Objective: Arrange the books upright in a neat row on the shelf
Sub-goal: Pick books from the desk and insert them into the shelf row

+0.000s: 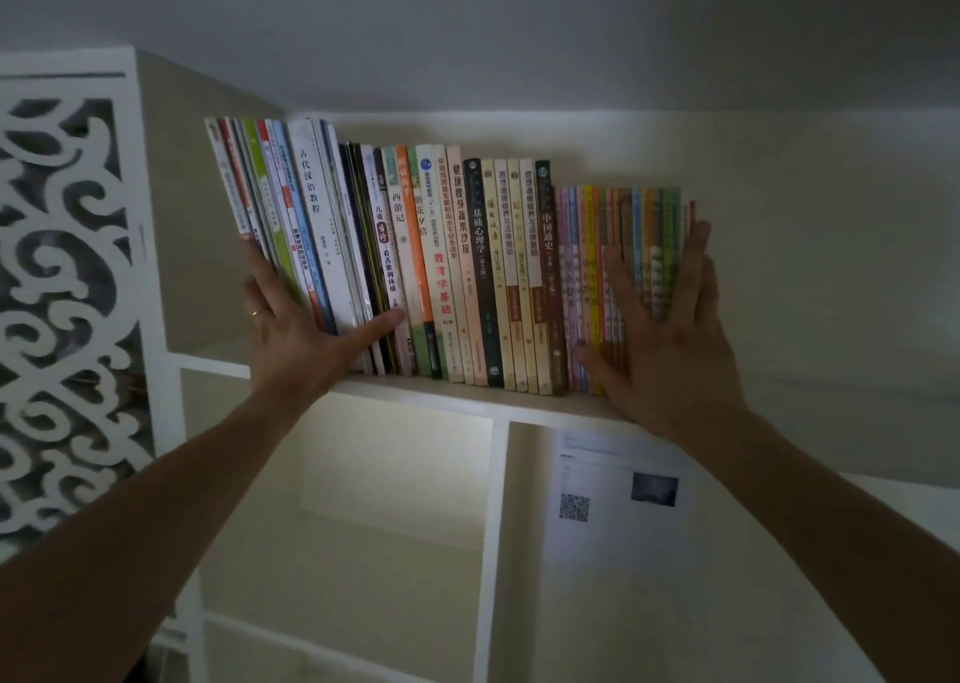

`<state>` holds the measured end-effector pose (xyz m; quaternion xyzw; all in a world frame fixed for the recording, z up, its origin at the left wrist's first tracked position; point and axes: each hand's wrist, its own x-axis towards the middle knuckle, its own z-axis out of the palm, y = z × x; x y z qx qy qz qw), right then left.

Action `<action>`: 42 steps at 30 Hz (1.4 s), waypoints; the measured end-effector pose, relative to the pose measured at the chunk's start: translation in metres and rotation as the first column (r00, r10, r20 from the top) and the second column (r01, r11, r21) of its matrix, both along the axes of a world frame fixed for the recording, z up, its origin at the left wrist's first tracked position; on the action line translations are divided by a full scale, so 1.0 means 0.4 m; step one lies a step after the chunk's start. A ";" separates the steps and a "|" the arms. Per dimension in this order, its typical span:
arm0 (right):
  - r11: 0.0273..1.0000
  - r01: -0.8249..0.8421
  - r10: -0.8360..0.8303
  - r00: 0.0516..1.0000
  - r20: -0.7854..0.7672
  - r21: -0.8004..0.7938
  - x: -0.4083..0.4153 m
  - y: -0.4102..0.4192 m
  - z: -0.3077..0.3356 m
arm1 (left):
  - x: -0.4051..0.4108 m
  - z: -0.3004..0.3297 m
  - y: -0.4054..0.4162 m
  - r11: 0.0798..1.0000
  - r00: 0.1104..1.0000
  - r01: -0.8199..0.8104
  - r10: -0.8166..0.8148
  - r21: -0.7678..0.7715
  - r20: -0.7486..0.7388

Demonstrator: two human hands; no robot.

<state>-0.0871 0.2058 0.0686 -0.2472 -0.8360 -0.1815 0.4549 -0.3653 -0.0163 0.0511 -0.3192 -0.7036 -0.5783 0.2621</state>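
In the head view, a row of books [467, 267] stands spine-out on the white shelf [467, 396], running from near its left end to past its middle, with bare board beyond the row toward the right end.

The left hand [296, 329] lies flat against the tall, thin books [291, 215] at the row's left end, fingers straight and spread, thumb stretched along the lower spines; it presses and clasps nothing. These books lean, tops tipped toward the shelf's left end, their long axes slanted while the middle spines stand near vertical. The left hand is the nearer one to the lean, which sits right under its palm.

The right hand [670, 329] lies open on the short, bright-coloured thin books [623, 267] at the row's right end, fingers straight, bracing them.

Righting the leaners looks to call for a push toward the shelf's right end against that brace.

The spines are glossy paper, slim and flat; the shelf is smooth painted board, with a carved fretwork panel [62, 293] at its left.
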 end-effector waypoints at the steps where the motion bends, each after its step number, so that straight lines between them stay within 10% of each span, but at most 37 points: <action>1: 1.000 -0.006 0.006 1.000 0.008 0.002 -0.001 -0.004 0.001 | -0.002 0.002 -0.008 1.000 1.000 0.005 -0.005 -0.002 0.017; 26: 0.995 -0.101 0.102 0.994 -0.033 0.007 -0.011 0.003 -0.006 | -0.033 0.019 -0.127 0.996 0.986 0.081 -0.074 -0.041 0.146; 42: 0.997 0.049 -0.047 0.998 -0.029 0.064 0.003 -0.040 -0.037 | 0.008 -0.049 -0.108 0.944 0.998 -0.059 0.066 -0.325 0.009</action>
